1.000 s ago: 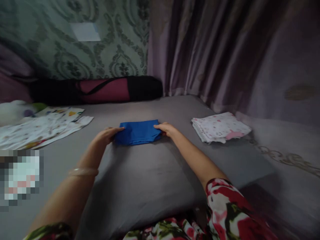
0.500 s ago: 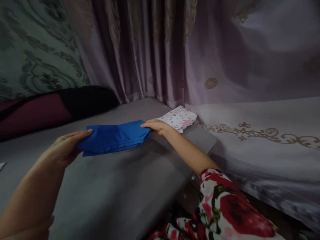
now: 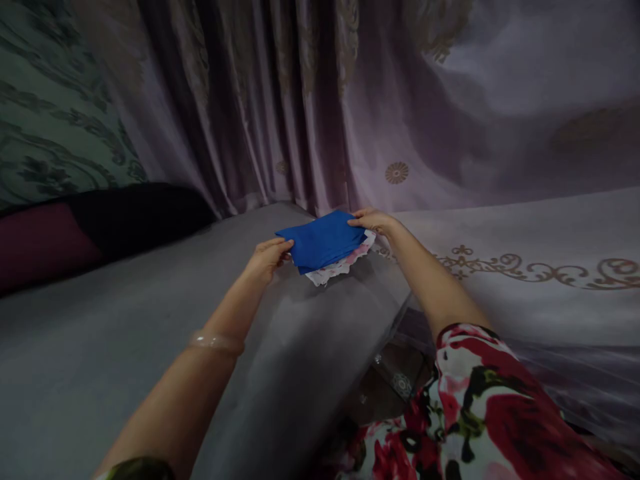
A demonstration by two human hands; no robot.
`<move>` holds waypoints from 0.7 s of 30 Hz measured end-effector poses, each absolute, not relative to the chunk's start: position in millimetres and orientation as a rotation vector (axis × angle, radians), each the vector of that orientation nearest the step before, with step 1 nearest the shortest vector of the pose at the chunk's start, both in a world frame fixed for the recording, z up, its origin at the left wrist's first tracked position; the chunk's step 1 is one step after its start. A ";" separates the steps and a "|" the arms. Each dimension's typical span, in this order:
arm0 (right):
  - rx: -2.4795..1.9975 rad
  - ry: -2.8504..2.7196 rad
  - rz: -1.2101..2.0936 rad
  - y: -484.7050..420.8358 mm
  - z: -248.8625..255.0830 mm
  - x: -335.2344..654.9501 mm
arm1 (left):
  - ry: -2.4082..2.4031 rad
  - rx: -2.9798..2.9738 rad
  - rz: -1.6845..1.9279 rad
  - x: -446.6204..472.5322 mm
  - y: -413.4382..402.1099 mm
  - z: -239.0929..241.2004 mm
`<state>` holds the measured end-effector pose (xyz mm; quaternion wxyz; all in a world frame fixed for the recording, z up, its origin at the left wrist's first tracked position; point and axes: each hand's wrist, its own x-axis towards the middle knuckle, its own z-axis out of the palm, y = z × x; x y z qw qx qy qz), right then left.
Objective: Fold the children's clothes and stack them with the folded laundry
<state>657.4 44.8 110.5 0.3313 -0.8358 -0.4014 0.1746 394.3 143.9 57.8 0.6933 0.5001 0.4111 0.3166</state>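
Note:
A folded blue cloth (image 3: 323,239) is stretched flat between my two hands. My left hand (image 3: 270,258) pinches its left end, and my right hand (image 3: 375,221) grips the right end between thumb and fingers. Directly under the blue cloth lies a folded white cloth (image 3: 333,272) with a pink and dark print; only its front and right edges show. Whether the blue cloth rests fully on the white one, I cannot tell.
Both cloths are near the far corner of a grey padded surface (image 3: 150,320). Behind hang purple curtains (image 3: 310,120). A black and maroon cushion (image 3: 135,220) lies along the left wall. A dark item (image 3: 400,380) sits below the surface's right edge.
My hands have carried the blue cloth right and away from me, from beside the white printed cloth to over it. The view has turned slightly right.

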 end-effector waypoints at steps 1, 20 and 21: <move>-2.253 -1.091 0.386 45.7 111.5 664.7 | 0.917 1.127 0.705 405.5 141.4 54.8; -2.683 -1.288 -0.491 54.9 73.6 696.4 | 1.052 1.042 0.576 483.6 105.0 21.8; -2.687 -1.264 -0.503 54.7 69.1 692.9 | 1.057 1.043 0.568 484.0 105.3 20.7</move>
